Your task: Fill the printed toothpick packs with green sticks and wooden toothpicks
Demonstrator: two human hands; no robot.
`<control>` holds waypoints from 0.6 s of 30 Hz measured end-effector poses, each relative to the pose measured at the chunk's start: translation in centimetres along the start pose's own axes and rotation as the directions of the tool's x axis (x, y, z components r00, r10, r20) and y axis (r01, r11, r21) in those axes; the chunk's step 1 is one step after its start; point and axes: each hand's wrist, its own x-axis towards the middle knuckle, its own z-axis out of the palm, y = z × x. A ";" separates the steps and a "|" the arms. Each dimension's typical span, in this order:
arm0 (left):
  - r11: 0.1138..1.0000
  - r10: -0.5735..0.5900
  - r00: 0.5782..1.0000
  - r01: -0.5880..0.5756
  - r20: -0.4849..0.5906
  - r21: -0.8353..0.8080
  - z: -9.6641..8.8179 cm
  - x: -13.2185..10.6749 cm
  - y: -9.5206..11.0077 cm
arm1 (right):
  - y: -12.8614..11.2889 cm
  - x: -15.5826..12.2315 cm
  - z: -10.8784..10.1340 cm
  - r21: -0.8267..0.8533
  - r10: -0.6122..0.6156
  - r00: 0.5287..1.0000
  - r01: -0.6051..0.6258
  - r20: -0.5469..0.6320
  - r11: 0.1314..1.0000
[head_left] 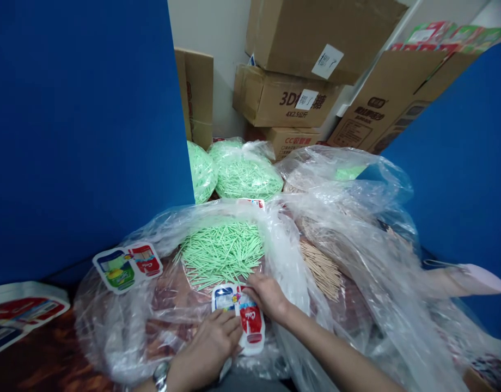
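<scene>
In the head view, a cola-printed packet point(252, 326) lies tilted between my hands, with a blue-and-green part on the left and a red part on the right. My left hand point(212, 343), with a watch on its wrist, has its fingers closed over the packet's lower left; a bit of white shows beneath it. With thumb and fingers together, my right hand point(270, 296) grips the upper right edge. Just beyond is a pile of thin green sticks point(224, 256) on clear plastic. A similar packet point(128, 267) lies to the left.
Clear plastic bags point(356, 245) spread across the right, with tan sticks point(321, 269) among them. Bagged green sticks point(248, 177) stand behind, before stacked cartons point(287, 98). Blue panels point(83, 136) flank both sides. Another printed packet point(25, 316) sits at the left edge.
</scene>
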 end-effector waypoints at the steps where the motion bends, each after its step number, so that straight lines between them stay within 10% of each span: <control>1: 1.000 -0.007 1.000 0.007 -0.028 -0.008 0.0 -0.1 -0.2 | 0.1 -0.1 0.0 -0.022 -0.002 1.000 0.002 0.000 1.000; 6: 0.991 -0.134 0.960 0.126 -0.247 -0.051 0.4 -1.2 -1.4 | 0.6 -1.0 -1.5 -0.061 -0.005 1.000 0.003 -0.020 0.998; 10: 0.764 -0.577 0.764 0.383 -0.287 -0.519 0.5 -0.2 -1.6 | 0.0 -2.0 -4.1 0.331 0.058 0.991 -0.015 -0.119 0.944; 15: 0.086 -0.787 0.616 0.149 0.025 -0.985 -0.1 3.8 -0.2 | -3.4 -2.2 -4.2 0.911 0.246 0.960 0.024 -0.137 0.413; 18: -0.120 -0.752 0.647 0.048 0.122 -0.992 -0.7 5.5 0.9 | -5.6 -1.8 -2.8 0.991 0.350 0.931 0.065 -0.102 0.115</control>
